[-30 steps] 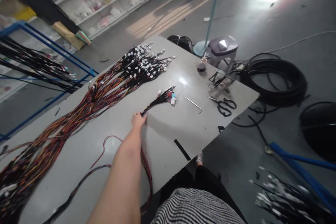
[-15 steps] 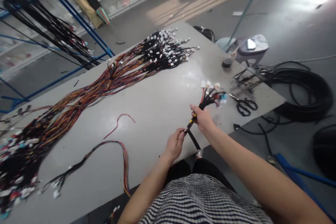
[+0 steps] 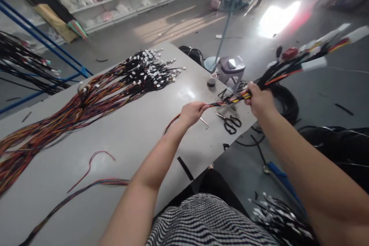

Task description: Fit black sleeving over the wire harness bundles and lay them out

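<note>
A wire harness (image 3: 225, 102) of black, red, orange and yellow wires is stretched between my two hands. My left hand (image 3: 192, 113) is closed round its thinner part, and loose wires trail from behind that hand toward the table. Farther right, my right hand (image 3: 258, 100) grips the thicker black-sleeved part. From there, branches with white connectors (image 3: 314, 63) and a dark red connector (image 3: 290, 53) fan out to the upper right, blurred. Below the harness lies a pair of black-handled scissors (image 3: 230, 124). A thin metal tool (image 3: 204, 123) rests beside my left hand.
A big bundle of harnesses (image 3: 95, 103) spreads along the table (image 3: 135, 138). A short black strip (image 3: 185, 168) lies at the front edge, with a red wire (image 3: 90, 165) to the left. Coiled black tubing (image 3: 284, 103) and a stool (image 3: 230, 67) stand beyond the table end.
Both hands have moved up and away from my body, and farther apart, with the harness now stretched between them. Its connector end has swung to the right. The camera view has turned right.
</note>
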